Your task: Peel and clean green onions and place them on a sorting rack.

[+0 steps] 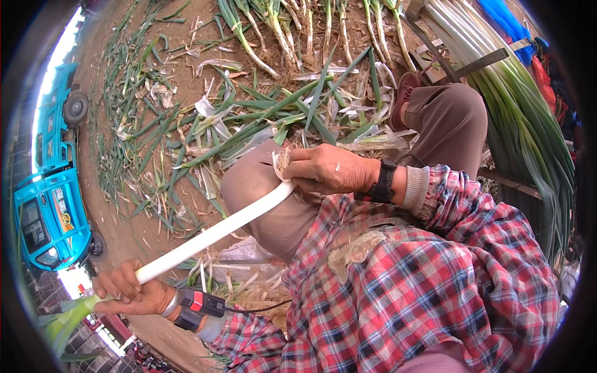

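Observation:
A long green onion [214,241] slants across in front of my knee, its white shaft smooth and bare. Near the green leaf end, my left hand [134,291] is closed around the stalk. At the other end, my right hand [333,169] pinches the root end, where a torn flap of pale skin [278,166] stands off the shaft beside the brown roots [283,159]. Leaves [65,323] run on past my left hand toward the lower left rim. Both wrists carry dark straps, and a small black and red device sits on the left one.
Several unpeeled green onions [277,31] lie in a row at the top. Stripped leaves and skins [273,118] litter the dirt ground. On the right, a metal rack [479,65] holds a stack of cleaned green onions [522,105]. A blue truck [53,214] stands far left.

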`<state>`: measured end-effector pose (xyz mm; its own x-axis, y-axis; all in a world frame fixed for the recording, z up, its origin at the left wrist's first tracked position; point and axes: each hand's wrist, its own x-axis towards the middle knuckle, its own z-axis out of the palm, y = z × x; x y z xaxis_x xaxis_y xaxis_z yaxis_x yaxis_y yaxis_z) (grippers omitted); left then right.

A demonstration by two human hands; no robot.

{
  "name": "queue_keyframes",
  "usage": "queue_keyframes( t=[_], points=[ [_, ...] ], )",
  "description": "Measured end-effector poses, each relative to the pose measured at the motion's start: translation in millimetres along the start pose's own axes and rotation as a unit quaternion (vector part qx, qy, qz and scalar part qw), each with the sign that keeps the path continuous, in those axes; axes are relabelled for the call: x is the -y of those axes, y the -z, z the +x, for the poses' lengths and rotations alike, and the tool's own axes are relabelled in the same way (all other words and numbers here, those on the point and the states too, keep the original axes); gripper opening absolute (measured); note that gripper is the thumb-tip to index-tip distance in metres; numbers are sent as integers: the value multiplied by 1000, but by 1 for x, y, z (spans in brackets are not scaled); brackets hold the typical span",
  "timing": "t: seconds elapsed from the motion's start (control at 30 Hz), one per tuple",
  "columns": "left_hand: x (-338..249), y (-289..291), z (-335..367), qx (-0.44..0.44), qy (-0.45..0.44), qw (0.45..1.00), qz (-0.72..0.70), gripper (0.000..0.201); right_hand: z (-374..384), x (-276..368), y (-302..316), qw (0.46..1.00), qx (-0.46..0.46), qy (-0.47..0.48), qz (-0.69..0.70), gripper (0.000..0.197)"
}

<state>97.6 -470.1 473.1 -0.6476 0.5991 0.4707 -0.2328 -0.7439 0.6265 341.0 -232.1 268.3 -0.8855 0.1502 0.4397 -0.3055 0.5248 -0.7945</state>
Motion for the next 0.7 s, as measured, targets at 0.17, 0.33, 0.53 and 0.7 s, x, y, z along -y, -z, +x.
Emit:
queue_keyframes(
  t=[0.17, 0.33, 0.53, 0.7],
  points=[
    [4, -10, 7, 51, 24, 998, -21, 33, 6, -4, -6, 998, -33, -53, 1, 15],
    [13, -35, 10, 80, 38, 995, 49, 26, 8, -1, -5, 939, -61, -293, 168, 17],
    [-17, -20, -1, -190, 22, 980, 54, 23, 5, 2, -11, 933, -169, -302, 98, 15],
    [-13, -19, -4, -29, -22, 999, -18, 33, -50, -105, 7, 864, -267, -424, -50, 16]
  ],
)
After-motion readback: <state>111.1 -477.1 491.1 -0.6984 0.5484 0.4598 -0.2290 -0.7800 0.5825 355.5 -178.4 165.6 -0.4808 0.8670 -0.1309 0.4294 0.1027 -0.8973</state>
